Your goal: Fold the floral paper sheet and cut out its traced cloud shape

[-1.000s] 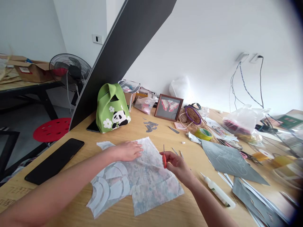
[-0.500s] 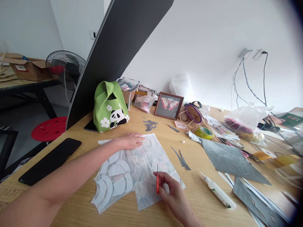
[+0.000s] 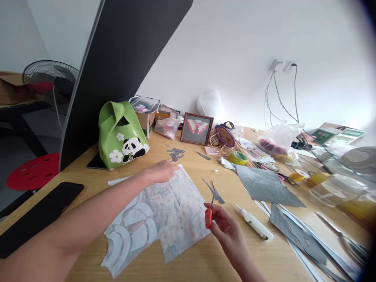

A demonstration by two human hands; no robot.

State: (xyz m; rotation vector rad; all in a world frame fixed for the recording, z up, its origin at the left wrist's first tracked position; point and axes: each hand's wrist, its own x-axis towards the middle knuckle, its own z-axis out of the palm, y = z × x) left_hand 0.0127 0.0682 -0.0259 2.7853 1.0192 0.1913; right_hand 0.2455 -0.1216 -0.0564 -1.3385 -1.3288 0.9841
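My left hand [image 3: 161, 171] lies flat with fingers stretched on the far edge of a pale flower-patterned sheet [image 3: 173, 207] spread on the wooden table [image 3: 229, 258]. Curved shapes are cut out of the sheet's near left part. My right hand [image 3: 225, 225] is closed around small red-handled scissors [image 3: 209, 213], blades pointing up, at the sheet's right corner. Two thin grey paper slivers [image 3: 214, 190] lie just beyond the scissors.
A white glue bottle [image 3: 255, 222] lies right of my right hand. Grey paper sheets [image 3: 266, 184] and strips sit further right. A green panda bag [image 3: 120, 135], a small picture frame [image 3: 196, 129], tape roll [image 3: 237, 158], a black phone [image 3: 39, 215] and a leaning dark board [image 3: 117, 70] surround the sheet.
The view has shifted right. My right hand with the scissors drew back from the sheet's middle to its near right corner. My left hand stays on the far edge.
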